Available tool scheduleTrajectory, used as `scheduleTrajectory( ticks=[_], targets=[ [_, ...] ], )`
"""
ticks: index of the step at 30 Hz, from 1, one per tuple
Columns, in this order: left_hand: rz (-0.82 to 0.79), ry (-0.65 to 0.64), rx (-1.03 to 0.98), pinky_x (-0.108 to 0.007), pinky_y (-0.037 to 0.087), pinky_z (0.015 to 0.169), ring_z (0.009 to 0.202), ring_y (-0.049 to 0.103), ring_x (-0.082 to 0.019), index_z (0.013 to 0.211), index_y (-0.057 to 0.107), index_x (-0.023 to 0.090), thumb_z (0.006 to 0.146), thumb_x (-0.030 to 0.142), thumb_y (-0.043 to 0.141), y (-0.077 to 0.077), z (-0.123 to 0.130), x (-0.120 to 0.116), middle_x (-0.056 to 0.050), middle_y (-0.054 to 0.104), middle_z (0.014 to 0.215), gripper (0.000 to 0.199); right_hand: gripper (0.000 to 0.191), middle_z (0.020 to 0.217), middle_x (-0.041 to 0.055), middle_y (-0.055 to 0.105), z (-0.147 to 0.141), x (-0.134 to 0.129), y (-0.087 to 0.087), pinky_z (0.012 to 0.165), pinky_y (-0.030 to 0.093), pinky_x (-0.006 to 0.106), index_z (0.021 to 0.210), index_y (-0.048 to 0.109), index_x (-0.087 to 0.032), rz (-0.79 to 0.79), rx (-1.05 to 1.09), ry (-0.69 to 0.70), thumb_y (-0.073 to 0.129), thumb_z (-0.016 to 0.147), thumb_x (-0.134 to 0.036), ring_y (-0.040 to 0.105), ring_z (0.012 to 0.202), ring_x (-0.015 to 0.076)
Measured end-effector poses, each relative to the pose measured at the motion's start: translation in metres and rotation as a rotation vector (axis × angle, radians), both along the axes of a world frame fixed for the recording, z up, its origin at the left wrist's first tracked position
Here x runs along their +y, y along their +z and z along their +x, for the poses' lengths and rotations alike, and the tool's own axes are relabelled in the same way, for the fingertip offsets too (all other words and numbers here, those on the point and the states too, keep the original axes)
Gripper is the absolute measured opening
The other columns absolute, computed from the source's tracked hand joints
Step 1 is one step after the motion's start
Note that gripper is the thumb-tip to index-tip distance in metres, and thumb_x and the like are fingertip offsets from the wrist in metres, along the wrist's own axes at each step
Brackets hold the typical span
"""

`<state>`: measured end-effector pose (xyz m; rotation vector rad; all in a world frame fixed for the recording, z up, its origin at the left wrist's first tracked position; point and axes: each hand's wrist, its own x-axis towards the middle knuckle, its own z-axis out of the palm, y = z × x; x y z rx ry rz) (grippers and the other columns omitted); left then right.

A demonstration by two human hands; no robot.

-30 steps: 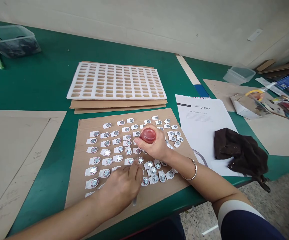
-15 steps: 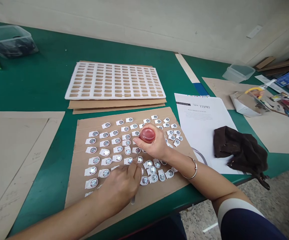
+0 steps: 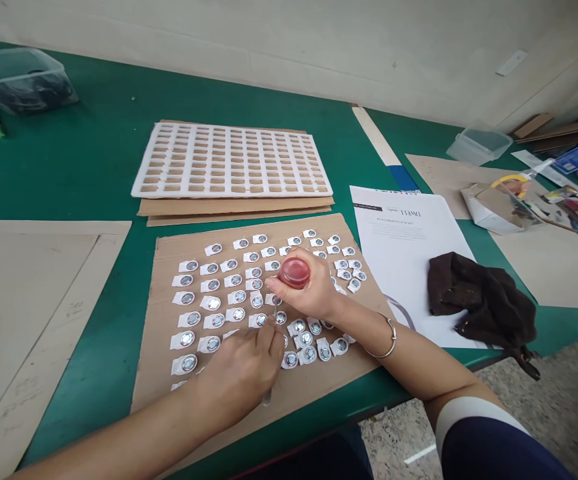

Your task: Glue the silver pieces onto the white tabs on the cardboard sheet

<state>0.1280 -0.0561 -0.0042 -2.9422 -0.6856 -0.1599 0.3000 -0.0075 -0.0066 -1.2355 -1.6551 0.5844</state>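
My right hand point(image 3: 316, 287) is closed around a red squeeze bottle point(image 3: 295, 272), turned with its round base up. A thin tip points down from it at a small round metallic piece on a white tab. My left hand point(image 3: 249, 363) is closed in a pinch just below. A slim metal tool point(image 3: 267, 399), its kind unclear, sticks out under that palm; its front end lies by the fingertips near the bottle's tip. Around both hands, rows of similar round pieces point(image 3: 211, 303) lie on a cardboard sheet point(image 3: 161, 367). The hands cover some of them.
Behind the sheet lies a white slotted tray point(image 3: 183, 167) on stacked cardboard point(image 3: 239, 203). To the right are a printed paper point(image 3: 393, 233), a dark brown cloth point(image 3: 479, 293) and a small box point(image 3: 489, 210) with yellow-handled scissors point(image 3: 509, 180). A clear bin point(image 3: 43, 87) stands back left.
Hardly anything differs. The bottle has tilted or moved very slightly left, and the view has shifted a little; both hands keep their hold.
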Motion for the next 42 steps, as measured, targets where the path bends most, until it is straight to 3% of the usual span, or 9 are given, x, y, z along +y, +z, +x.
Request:
scheduleTrajectory(
  ticks=[4, 9, 15, 18, 20, 23, 26, 32, 42],
  targets=[
    [-0.052, -0.001, 0.001, -0.035, 0.051, 0.045, 0.057, 0.062, -0.023, 0.1, 0.061, 0.007, 0.067, -0.006, 0.041, -0.002, 0.0, 0.001, -0.014, 0.066, 0.087, 0.041, 0.023, 0.07, -0.0027, 0.059, 0.0, -0.001, 0.0, 0.057, 0.048, 0.027, 0.077, 0.053, -0.023, 0.0, -0.013, 0.019, 0.069, 0.067, -0.035, 0.055, 0.06, 0.0118],
    [-0.247, 0.074, -0.047, -0.034, 0.048, 0.047, 0.055, 0.059, -0.022, 0.087, 0.061, 0.012, 0.072, 0.002, 0.043, 0.005, -0.005, 0.009, -0.009, 0.063, 0.076, 0.026, 0.026, 0.069, -0.0022, 0.058, -0.002, -0.002, 0.003, 0.06, 0.048, 0.029, 0.076, 0.053, -0.023, -0.034, -0.065, 0.003, 0.069, 0.066, -0.041, 0.055, 0.062, 0.0127],
    [-0.648, 0.202, -0.238, -0.027, 0.046, 0.061, 0.065, 0.06, -0.017, 0.085, 0.064, 0.014, 0.083, 0.012, 0.041, 0.026, -0.008, 0.038, -0.005, 0.064, 0.072, 0.024, 0.027, 0.069, -0.002, 0.059, 0.008, 0.0, 0.042, 0.058, 0.05, 0.029, 0.078, 0.053, -0.022, -0.166, 0.059, -0.05, 0.069, 0.068, -0.041, 0.059, 0.061, 0.0129],
    [-0.804, 0.282, -0.314, -0.026, 0.044, 0.062, 0.067, 0.06, -0.015, 0.081, 0.067, 0.015, 0.084, 0.017, 0.044, 0.032, -0.006, 0.052, -0.005, 0.067, 0.074, 0.023, 0.029, 0.074, -0.0013, 0.06, 0.018, -0.003, 0.062, 0.054, 0.052, 0.028, 0.084, 0.052, -0.023, -0.24, 0.195, 0.01, 0.07, 0.068, -0.039, 0.063, 0.06, 0.0133],
    [-0.865, 0.34, -0.338, -0.026, 0.043, 0.061, 0.068, 0.059, -0.015, 0.077, 0.068, 0.015, 0.082, 0.021, 0.048, 0.033, -0.005, 0.06, -0.005, 0.068, 0.075, 0.021, 0.031, 0.074, -0.0019, 0.061, 0.024, -0.009, 0.067, 0.052, 0.053, 0.028, 0.087, 0.051, -0.023, -0.306, 0.275, 0.075, 0.07, 0.068, -0.038, 0.064, 0.057, 0.0132],
    [-0.976, 0.369, -0.327, -0.026, 0.04, 0.057, 0.063, 0.057, -0.015, 0.072, 0.067, 0.015, 0.078, 0.025, 0.049, 0.032, -0.005, 0.069, -0.003, 0.066, 0.071, 0.021, 0.034, 0.072, -0.0029, 0.061, 0.029, -0.021, 0.058, 0.052, 0.054, 0.026, 0.091, 0.049, -0.024, -0.383, 0.366, 0.118, 0.071, 0.067, -0.034, 0.066, 0.058, 0.0144],
    [-1.088, 0.392, -0.316, -0.026, 0.04, 0.057, 0.061, 0.055, -0.014, 0.072, 0.066, 0.015, 0.076, 0.025, 0.05, 0.031, -0.006, 0.075, -0.002, 0.063, 0.066, 0.019, 0.034, 0.074, -0.0017, 0.062, 0.029, -0.033, 0.037, 0.051, 0.053, 0.027, 0.092, 0.051, -0.023, -0.424, 0.414, 0.075, 0.071, 0.067, -0.032, 0.068, 0.06, 0.0161],
    [-1.129, 0.428, -0.358, -0.026, 0.041, 0.059, 0.064, 0.056, -0.014, 0.075, 0.066, 0.016, 0.075, 0.03, 0.054, 0.029, -0.009, 0.077, -0.002, 0.065, 0.072, 0.019, 0.027, 0.083, 0.003, 0.063, 0.023, -0.046, 0.0, 0.065, 0.056, 0.036, 0.085, 0.059, -0.022, -0.193, 0.26, -0.082, 0.073, 0.064, -0.032, 0.064, 0.075, 0.0195],
    [-1.128, 0.439, -0.388, -0.025, 0.04, 0.057, 0.062, 0.053, -0.012, 0.074, 0.066, 0.015, 0.075, 0.03, 0.055, 0.025, -0.011, 0.077, -0.001, 0.063, 0.069, 0.019, 0.027, 0.084, 0.0013, 0.061, 0.015, -0.044, -0.013, 0.072, 0.052, 0.038, 0.089, 0.059, -0.025, -0.044, 0.147, -0.023, 0.073, 0.066, -0.03, 0.061, 0.077, 0.0187]
  ],
)
